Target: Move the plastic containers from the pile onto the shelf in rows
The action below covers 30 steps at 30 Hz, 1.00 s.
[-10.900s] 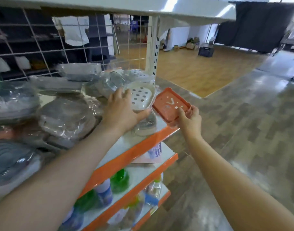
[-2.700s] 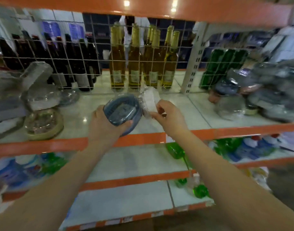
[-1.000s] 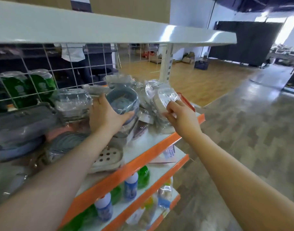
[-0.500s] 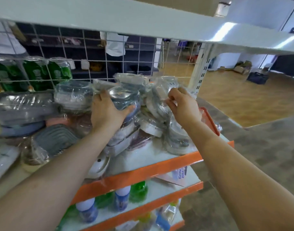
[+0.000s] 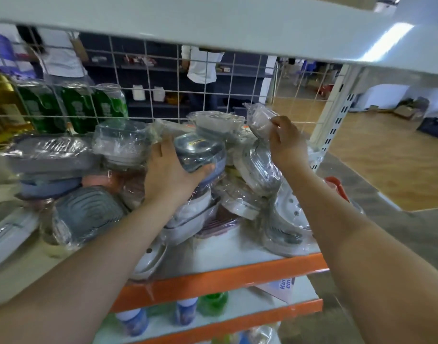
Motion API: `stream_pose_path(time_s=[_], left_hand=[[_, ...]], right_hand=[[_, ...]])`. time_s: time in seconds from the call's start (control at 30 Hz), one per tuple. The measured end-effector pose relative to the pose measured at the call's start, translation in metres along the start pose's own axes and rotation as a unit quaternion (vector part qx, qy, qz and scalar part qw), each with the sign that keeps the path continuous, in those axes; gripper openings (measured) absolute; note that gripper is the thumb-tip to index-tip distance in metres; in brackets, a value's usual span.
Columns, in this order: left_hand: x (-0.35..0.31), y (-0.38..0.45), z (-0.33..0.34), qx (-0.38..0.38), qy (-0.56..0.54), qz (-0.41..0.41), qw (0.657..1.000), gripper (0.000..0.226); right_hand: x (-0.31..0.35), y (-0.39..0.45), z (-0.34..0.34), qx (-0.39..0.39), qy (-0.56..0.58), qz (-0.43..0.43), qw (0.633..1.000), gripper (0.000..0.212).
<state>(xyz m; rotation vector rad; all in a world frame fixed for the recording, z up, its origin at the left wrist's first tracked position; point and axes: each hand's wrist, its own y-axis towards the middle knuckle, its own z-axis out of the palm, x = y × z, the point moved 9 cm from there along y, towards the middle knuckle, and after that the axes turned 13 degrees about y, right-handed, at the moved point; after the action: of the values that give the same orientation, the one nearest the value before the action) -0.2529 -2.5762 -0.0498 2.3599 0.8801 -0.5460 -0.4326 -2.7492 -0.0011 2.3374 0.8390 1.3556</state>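
Atop the pile, two hands each clasp one wrapped container: left hand blue container, right hand white container.

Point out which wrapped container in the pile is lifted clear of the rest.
The small pale wrapped container pinched by the right hand, raised above the pile near the wire grid. The left hand grips a blue container among the pile.

— What covers the pile?
— Clear, crinkled, glossy plastic film over smooth plastic containers; the blue-grey container shines.
— The shelf?
— Smooth white board, glossy orange painted edge, thin white wire grid behind; beyond, polished wood floor.
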Motion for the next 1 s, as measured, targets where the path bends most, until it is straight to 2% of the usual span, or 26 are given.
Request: stream_pose_path(time_s=[0.07,0.13,0.3,0.47,0.57,0.7,1.0], left_hand=[[0.001,0.000,0.001,0.002,-0.007,-0.002,1.000,0.102],[0.001,0.001,0.000,0.003,-0.012,0.001,1.000,0.102],[0.000,0.001,0.001,0.005,-0.020,0.001,1.000,0.103],[0.000,0.000,0.001,-0.001,-0.021,0.004,1.000,0.101],[0.000,0.001,0.001,-0.004,-0.024,0.003,1.000,0.101],[0.000,0.001,0.001,-0.005,-0.025,0.006,1.000,0.100],[0.000,0.000,0.002,-0.007,-0.023,0.000,1.000,0.099]], right_hand=[[-0.005,0.006,0.009,0.040,-0.009,0.018,0.999,0.038],[-0.010,0.009,0.011,0.047,-0.013,0.025,0.998,0.048],[-0.019,0.001,-0.007,-0.065,-0.020,0.045,0.997,0.051],[-0.027,-0.010,-0.010,-0.094,0.063,0.051,0.992,0.053],[-0.026,-0.011,-0.005,-0.080,0.102,0.040,0.991,0.051],[-0.033,-0.005,0.011,-0.022,0.122,0.076,0.989,0.064],[-0.038,-0.017,0.004,-0.025,0.078,0.091,0.992,0.059]])
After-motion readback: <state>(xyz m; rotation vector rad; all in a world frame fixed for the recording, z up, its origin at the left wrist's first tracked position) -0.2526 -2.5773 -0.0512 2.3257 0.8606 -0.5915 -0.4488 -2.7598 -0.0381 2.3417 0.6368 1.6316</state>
